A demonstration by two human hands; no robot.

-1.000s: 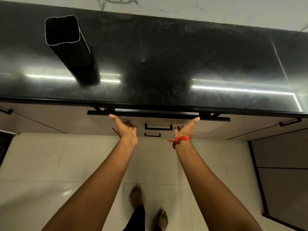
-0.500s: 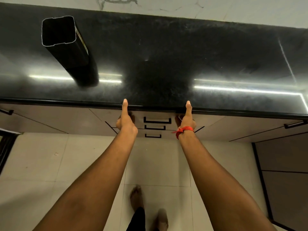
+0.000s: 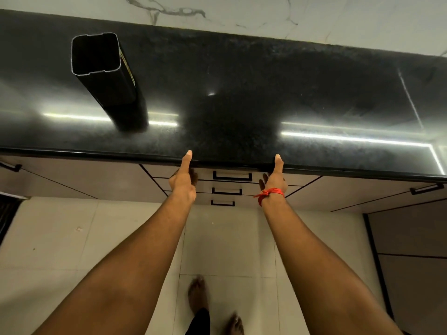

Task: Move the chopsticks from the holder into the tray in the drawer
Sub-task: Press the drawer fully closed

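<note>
Up and to the left of the left hand (image 3: pixel 183 182), well apart from it, the holder (image 3: pixel 106 76) stands on the desk (image 3: pixel 266 97), its mouth dark; no chopsticks show in it. The left hand presses flat against the top drawer (image 3: pixel 205 174) just under the desk edge, thumb raised, grasping nothing. Between the two hands sits the drawer handle (image 3: pixel 232 176). The right hand (image 3: pixel 274 181), red thread (image 3: pixel 268 194) at the wrist, lies likewise flat and released. The chopsticks and tray are hidden, presumably inside. The step in hand looks like the final closing; the next move calls only for lifting both hands away.
</note>
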